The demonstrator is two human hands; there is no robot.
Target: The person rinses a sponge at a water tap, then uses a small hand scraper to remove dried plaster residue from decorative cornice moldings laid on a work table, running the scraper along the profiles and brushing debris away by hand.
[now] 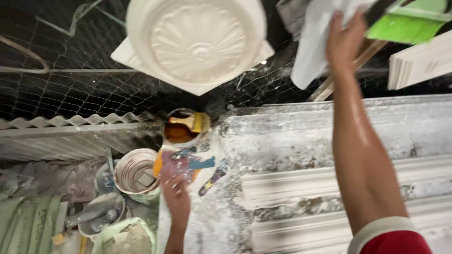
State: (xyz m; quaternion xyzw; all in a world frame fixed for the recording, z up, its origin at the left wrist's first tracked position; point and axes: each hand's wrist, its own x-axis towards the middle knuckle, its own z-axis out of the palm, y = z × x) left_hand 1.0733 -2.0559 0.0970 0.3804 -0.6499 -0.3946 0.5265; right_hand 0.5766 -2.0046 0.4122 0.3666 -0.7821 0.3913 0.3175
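Under left hand: printed can.

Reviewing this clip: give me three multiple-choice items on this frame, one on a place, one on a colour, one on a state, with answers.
1. Where does the paintbrush lie?
A. across the open tin's top
B. on the corrugated sheet
C. inside the white bucket

2. What colour is the board at the upper right?
A. red
B. bright green
C. blue

3. What is the right hand doing?
A. hanging empty at the side
B. resting on the moulding
C. raised, gripping a white sheet

Answers:
1 A: the brush sits on the rim of the tin of brown liquid.
2 B: its face is vivid green.
3 C: the arm reaches up and the fingers close on the white sheet.
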